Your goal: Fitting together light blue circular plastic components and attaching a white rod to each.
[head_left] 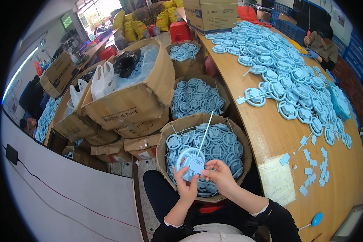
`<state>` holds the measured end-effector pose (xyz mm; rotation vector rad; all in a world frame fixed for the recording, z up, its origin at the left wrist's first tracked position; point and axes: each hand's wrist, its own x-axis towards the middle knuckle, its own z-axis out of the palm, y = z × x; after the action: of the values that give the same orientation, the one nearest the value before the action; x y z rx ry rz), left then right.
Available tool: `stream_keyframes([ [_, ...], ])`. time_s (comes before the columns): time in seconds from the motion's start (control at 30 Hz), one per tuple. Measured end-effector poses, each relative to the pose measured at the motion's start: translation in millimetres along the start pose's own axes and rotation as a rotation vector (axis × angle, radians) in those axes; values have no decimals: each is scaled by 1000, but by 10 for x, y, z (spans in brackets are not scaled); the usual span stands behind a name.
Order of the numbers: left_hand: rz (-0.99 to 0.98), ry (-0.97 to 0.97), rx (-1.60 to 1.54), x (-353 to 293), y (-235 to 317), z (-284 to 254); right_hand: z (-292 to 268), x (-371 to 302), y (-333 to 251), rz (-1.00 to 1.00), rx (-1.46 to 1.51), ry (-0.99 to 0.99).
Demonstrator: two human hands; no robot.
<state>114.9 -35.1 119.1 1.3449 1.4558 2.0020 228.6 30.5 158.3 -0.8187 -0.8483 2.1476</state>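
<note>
In my left hand [186,185] is a light blue plastic ring-shaped part [188,161] with a boxy centre and a long thin stem rising from it. My right hand [218,175] pinches a small flat rectangular tab [196,165] at the part's centre; whether the tab is fixed to it I cannot tell. Both hands are above an open round-sided cardboard box [162,159] full of similar blue ring parts [228,149]. The fingertips behind the part are hidden.
On the wooden table [266,137] at right lie a big heap of blue ring parts [278,72], loose blue tabs [312,171], a pale sheet [277,180] and a blue round-headed tool [316,219]. More cardboard boxes [129,103] stand ahead and left. Another person [324,46] sits beyond the table.
</note>
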Motion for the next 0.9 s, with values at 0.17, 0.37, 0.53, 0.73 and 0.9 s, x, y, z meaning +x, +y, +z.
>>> stream_keyframes([
  [0.17, 4, -22, 3, 19, 18, 3, 6, 6, -21, -51, -49, 17],
  [0.37, -25, -13, -15, 32, 46, 14, -3, 18, -33, -2, -47, 12],
  [0.53, -9, -10, -16, 40, 40, 13, -61, 41, 5, -71, -98, 14],
  [0.73, -107, 19, -85, 41, 50, 10, 32, -9, -71, -610, -908, 12],
  [0.9, -154, 14, -115, 59, 49, 5, -8, 24, -36, -668, -1016, 39],
])
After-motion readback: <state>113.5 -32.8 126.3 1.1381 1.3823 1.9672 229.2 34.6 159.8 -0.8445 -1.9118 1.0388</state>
